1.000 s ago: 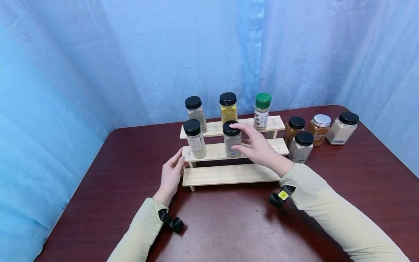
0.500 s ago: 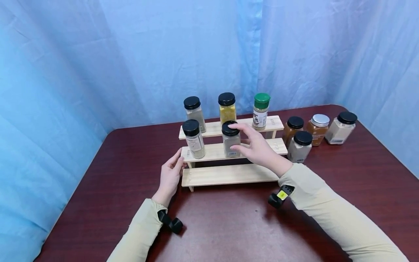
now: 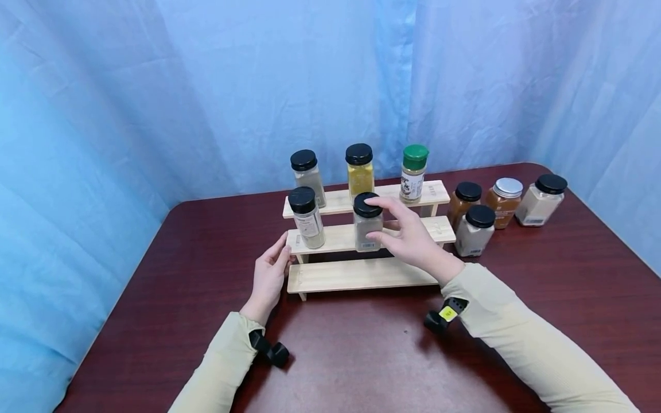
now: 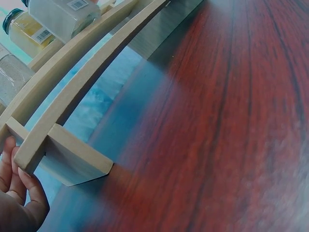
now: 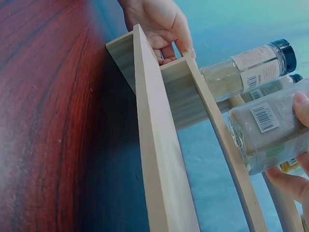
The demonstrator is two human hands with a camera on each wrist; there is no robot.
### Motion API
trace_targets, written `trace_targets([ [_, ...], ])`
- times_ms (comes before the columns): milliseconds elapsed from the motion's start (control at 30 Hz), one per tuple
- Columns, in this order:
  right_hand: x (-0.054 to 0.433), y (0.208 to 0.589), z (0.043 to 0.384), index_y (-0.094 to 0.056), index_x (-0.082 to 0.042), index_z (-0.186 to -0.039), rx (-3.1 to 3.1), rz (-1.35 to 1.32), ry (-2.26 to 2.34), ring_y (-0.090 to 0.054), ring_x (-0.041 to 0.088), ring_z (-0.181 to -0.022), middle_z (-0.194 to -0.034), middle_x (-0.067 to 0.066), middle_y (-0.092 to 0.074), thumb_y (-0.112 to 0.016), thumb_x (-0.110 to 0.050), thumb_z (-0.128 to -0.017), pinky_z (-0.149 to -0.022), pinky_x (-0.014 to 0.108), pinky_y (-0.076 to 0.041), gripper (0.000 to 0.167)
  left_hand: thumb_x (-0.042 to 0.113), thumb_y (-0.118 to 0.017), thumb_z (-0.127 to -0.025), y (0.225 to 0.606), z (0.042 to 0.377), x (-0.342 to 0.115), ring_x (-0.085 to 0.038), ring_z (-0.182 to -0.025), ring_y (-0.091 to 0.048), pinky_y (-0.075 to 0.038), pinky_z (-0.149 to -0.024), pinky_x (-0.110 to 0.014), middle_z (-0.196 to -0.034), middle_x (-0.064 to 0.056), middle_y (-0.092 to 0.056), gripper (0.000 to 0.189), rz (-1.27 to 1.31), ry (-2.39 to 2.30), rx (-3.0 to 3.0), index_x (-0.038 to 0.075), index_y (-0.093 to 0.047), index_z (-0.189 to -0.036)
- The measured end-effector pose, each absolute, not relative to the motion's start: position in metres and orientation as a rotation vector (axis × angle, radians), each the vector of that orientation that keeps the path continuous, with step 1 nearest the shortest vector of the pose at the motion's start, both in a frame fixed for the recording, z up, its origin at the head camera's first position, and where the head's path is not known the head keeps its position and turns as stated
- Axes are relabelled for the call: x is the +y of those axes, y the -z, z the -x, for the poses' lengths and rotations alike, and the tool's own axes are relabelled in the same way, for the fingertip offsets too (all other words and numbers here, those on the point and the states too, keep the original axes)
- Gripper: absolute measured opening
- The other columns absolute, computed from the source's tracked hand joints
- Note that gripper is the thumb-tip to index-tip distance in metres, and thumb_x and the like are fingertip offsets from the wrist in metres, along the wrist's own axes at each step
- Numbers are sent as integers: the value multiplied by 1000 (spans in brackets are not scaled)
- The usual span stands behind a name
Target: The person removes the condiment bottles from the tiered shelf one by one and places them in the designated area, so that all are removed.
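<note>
A three-tier wooden spice rack (image 3: 356, 275) stands on the table. My right hand (image 3: 408, 238) holds a square clear spice jar (image 3: 368, 230) with a black lid and grey-beige powder, upright at the middle tier. In the right wrist view, the jar's base (image 5: 241, 145) is right at the front edge of that tier. My left hand (image 3: 269, 272) grips the left end of the middle tier, its fingertips partly hidden behind the wood. A round labelled jar (image 3: 308, 223) with a black lid stands near that end. On the top tier are a grey-powder jar (image 3: 311, 182), a yellow-powder jar (image 3: 360, 172) and a green-lidded jar (image 3: 413, 175).
Right of the rack, several jars stand on the dark red table (image 3: 351, 355): two brown ones, one black-lidded (image 3: 459, 209) and one silver-lidded (image 3: 502, 203), plus two pale-powder jars (image 3: 474, 235), one farther right. A blue curtain (image 3: 289, 74) surrounds the table.
The jar in my right hand has shifted slightly toward the front of the middle tier. My left hand stays at the rack's end.
</note>
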State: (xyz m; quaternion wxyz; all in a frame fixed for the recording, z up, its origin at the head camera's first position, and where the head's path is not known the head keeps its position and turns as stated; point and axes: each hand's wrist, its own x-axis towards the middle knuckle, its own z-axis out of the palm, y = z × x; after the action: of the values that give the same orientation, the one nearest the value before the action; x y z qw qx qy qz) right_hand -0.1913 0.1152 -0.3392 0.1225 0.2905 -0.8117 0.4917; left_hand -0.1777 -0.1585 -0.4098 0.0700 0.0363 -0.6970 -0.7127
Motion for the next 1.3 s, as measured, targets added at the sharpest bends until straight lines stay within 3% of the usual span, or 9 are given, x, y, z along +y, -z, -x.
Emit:
trace_targets([
  [167, 118, 341, 188, -51, -4, -130, -2352, -862, -1446, -50, 23, -103, -124, 16, -52, -73, 5, -77, -86, 46, -52, 58, 9, -49, -98, 408, 178, -158, -1, -69, -53, -39, -59, -15, -77, 11, -58, 43, -102, 2136, -2103, 2, -43, -141],
  [367, 125, 341, 180, -51, -4, -131, -2360, -884, -1467, -53, 22, -112, -128, 15, -53, -74, 3, -77, -84, 42, -53, 59, 9, -49, -99, 408, 177, -157, 0, -70, -54, -40, -61, -16, -79, 12, -58, 43, -128, 2143, -2121, 6, -44, -142],
  [633, 139, 342, 173, -52, -3, -130, -2363, -862, -1436, -47, -8, -110, -131, 17, -52, -74, 5, -76, -80, 41, -54, 59, 11, -49, -99, 408, 177, -159, -2, -70, -52, -37, -60, -19, -77, 12, -58, 43, -120, 2107, -2158, 6, -44, -142],
  [733, 145, 343, 170, -52, -3, -130, -2381, -863, -1401, -46, -10, -110, -130, 16, -53, -74, 5, -76, -80, 38, -55, 59, 12, -49, -99, 408, 177, -159, -2, -70, -51, -37, -60, -19, -76, 11, -58, 43, -120, 2103, -2167, 7, -44, -141],
  [967, 161, 350, 164, -52, -2, -128, -2387, -878, -1375, -45, -12, -110, -127, 16, -53, -75, 7, -74, -79, 12, -49, 59, 10, -49, -99, 408, 177, -157, -1, -71, -53, -38, -60, -18, -81, 10, -58, 43, -107, 2131, -2133, 5, -43, -142],
  [1300, 188, 361, 155, -57, -2, -123, -2298, -1006, -1200, -47, -9, -110, -124, 7, -54, -78, 14, -64, -81, 7, -45, 64, 10, -49, -99, 407, 177, -157, -1, -70, -53, -37, -59, -18, -80, 11, -58, 43, -137, 2150, -2120, 7, -45, -141],
])
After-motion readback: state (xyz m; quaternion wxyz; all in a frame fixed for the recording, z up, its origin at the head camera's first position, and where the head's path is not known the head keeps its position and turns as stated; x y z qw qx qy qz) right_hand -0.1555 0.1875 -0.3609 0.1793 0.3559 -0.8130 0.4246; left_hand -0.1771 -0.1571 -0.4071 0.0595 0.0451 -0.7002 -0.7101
